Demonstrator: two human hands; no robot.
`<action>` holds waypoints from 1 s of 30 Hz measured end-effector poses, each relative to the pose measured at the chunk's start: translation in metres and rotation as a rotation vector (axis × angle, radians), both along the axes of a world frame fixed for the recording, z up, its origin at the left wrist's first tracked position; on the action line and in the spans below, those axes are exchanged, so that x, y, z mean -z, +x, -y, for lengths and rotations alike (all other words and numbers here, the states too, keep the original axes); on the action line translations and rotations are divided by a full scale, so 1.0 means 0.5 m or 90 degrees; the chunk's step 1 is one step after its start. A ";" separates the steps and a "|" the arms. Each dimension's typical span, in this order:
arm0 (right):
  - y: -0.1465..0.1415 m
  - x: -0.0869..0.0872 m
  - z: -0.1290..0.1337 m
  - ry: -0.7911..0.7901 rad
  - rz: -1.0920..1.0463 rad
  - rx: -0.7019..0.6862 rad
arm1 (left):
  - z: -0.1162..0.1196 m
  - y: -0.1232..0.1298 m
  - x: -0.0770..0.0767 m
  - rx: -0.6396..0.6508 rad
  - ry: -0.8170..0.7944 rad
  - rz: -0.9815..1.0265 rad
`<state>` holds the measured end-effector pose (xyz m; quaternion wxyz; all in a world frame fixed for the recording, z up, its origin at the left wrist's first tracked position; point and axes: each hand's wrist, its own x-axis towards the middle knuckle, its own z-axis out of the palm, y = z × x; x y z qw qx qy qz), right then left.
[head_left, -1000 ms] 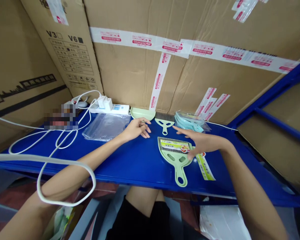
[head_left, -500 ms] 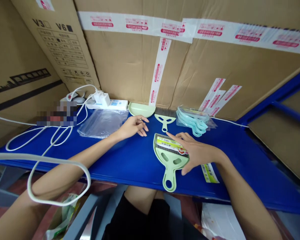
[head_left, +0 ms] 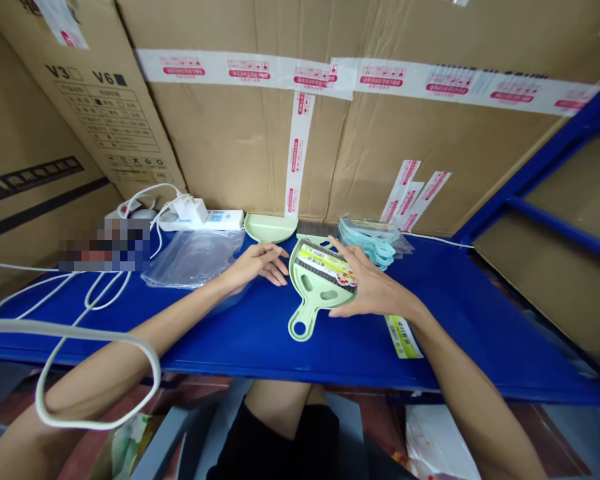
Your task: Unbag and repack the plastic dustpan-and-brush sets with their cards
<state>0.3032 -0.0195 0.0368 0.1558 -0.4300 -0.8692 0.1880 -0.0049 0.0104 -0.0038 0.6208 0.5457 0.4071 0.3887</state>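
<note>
My right hand point(head_left: 373, 287) grips a pale green dustpan and brush set point(head_left: 307, 307) by its right side, fingers at the top and thumb below. The small brush lies nested in the dustpan, with a yellow-green and white label card point(head_left: 323, 261) across its dark bristles. The set is tilted, its looped handle pointing down and left. Just left of it, my left hand point(head_left: 263, 268) hovers with loosely stretched fingers and holds nothing. Behind the set, another green brush point(head_left: 313, 229) is partly covered. Beside that brush lies a green dustpan point(head_left: 270, 229).
Light-blue dustpan sets in clear wrap point(head_left: 370, 237) lie at the back right. Clear plastic bags point(head_left: 195, 257) and a power strip point(head_left: 225, 219) are at the left, near looping white cables point(head_left: 95, 338). A loose label card point(head_left: 403, 337) lies on the blue table point(head_left: 250, 347) below my right wrist.
My right hand has taken hold of the dustpan and brush set and shifted it away from the table's front edge, turning its handle leftward. The left hand stays near, still empty.
</note>
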 end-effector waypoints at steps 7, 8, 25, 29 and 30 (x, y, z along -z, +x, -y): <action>-0.046 0.047 0.008 0.101 -0.028 0.186 | 0.050 0.037 -0.001 0.122 -0.102 0.076; -0.047 0.051 0.008 0.102 -0.036 0.194 | 0.052 0.039 0.002 0.126 -0.092 0.071; -0.020 0.047 -0.052 -0.435 -0.591 0.304 | 0.035 0.001 -0.017 0.277 -0.038 0.014; -0.033 0.076 -0.057 -0.310 -0.563 0.324 | 0.036 0.002 -0.025 0.301 -0.031 0.007; -0.034 0.081 -0.059 -0.292 -0.549 0.328 | 0.031 -0.001 -0.030 0.297 -0.025 -0.003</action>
